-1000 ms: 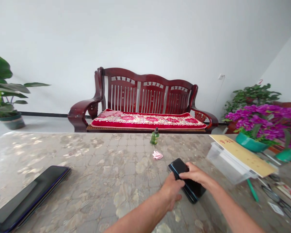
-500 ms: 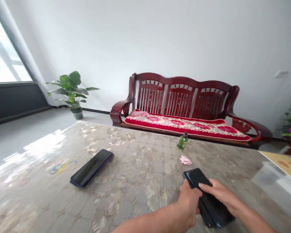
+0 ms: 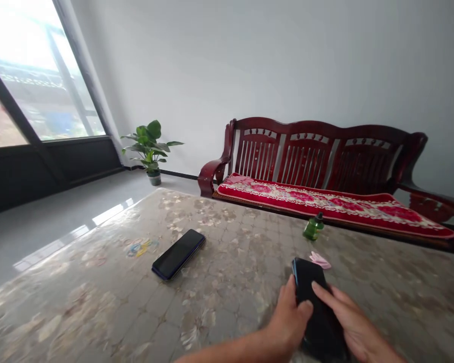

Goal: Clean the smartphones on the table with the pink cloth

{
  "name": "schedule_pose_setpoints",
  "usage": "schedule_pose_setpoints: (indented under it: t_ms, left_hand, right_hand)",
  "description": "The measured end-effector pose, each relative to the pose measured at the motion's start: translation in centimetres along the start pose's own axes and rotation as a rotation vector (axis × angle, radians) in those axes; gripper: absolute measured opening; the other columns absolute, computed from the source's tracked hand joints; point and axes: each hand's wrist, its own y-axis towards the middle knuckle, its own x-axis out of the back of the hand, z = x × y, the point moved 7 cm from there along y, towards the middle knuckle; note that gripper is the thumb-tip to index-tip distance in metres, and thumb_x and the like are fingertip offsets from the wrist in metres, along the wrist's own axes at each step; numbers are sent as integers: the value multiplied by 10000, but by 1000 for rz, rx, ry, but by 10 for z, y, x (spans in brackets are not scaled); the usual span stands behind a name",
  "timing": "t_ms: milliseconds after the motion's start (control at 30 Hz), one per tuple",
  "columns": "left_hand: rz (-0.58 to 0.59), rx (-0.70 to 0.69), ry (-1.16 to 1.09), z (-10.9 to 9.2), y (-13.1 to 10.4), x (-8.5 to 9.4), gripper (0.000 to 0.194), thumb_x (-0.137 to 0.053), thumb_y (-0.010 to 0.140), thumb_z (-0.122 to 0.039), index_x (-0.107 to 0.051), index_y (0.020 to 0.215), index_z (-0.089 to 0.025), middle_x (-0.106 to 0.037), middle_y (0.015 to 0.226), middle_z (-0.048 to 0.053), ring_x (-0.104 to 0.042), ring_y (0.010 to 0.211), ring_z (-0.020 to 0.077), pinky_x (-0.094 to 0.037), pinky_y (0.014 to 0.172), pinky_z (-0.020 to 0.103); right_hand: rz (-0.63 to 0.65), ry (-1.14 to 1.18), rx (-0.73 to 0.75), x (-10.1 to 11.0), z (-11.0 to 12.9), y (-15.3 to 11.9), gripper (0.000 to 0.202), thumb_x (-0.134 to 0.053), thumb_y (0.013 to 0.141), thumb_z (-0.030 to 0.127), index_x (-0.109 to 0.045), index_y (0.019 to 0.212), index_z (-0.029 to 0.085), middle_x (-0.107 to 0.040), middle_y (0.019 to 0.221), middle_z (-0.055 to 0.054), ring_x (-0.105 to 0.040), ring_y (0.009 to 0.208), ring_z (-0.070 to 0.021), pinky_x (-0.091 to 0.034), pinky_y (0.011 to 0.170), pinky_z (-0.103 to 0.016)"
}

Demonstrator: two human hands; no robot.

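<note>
A black phone with a blue edge (image 3: 318, 282) lies between my two hands at the lower right. My left hand (image 3: 292, 315) grips its left side, the thumb on top. My right hand (image 3: 346, 312) closes round its right side, its thumb across the dark face. Whether a second phone lies beneath it is hard to tell. Another dark phone with a blue rim (image 3: 178, 253) rests on the table to the left. Just beyond the held phone are a crumpled pink item (image 3: 321, 260) and a green bottle with a black cap (image 3: 313, 228).
A patterned, shiny cover lies on the table (image 3: 227, 282), with blue and yellow bands (image 3: 142, 247) at the left. Behind the table stands a dark red wooden bench (image 3: 304, 161) with a red floral cover (image 3: 302, 195). A potted plant (image 3: 151, 146) stands near the window.
The view has turned left, so the table items appear farther right. The two dark slabs in my hands, offset from each other before, now line up almost as one.
</note>
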Motion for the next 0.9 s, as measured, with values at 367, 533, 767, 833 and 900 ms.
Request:
schedule_pose_setpoints:
  t_ms: [367, 533, 767, 833, 900]
  left_hand:
    - [-374, -302, 298, -119, -59, 164, 682, -613, 796, -264, -429, 1446, -169, -493, 1453, 74, -464, 1313, 290, -370, 1087, 371]
    - [-472, -217, 335, -159, -89, 226, 582, -653, 814, -320, -528, 1367, -190, -654, 1269, 64, -631, 1111, 276, -527, 898, 344]
    - [-571, -119, 352, -178, -103, 270, 548, -647, 852, -270, -506, 1377, -204, -752, 943, 55, -707, 675, 206, -564, 567, 281]
    - [-571, -113, 339, -182, -103, 279, 551, -655, 852, -276, -504, 1377, -201, -753, 884, 52, -694, 610, 195, -558, 528, 280]
    - [-566, -112, 342, -188, -103, 287, 553, -668, 846, -288, -513, 1367, -185, -750, 841, 53, -682, 577, 189, -550, 503, 276]
  right_hand:
    - [158, 123, 442, -207, 11, 18, 642, -662, 763, 558, -490, 1274, 210, -666, 1185, -72, -602, 1124, -294, -505, 908, -389]
    - [184, 158, 482, -289, -7, 29, 633, -588, 812, 471, -381, 1358, 226, -608, 1260, -70, -544, 1198, -266, -465, 967, -373]
    - [173, -77, 493, -332, -20, 36, 551, -638, 733, 334, -475, 1242, 199, -617, 1220, -102, -548, 1174, -279, -432, 1001, -381]
    - [261, -175, 441, -340, -26, 39, 484, -640, 722, 329, -517, 1168, 186, -671, 1056, -90, -635, 986, -273, -501, 881, -395]
    - [391, -162, 378, -350, -32, 42, 397, -626, 732, 337, -551, 1087, 176, -681, 851, -53, -661, 746, -245, -541, 686, -378]
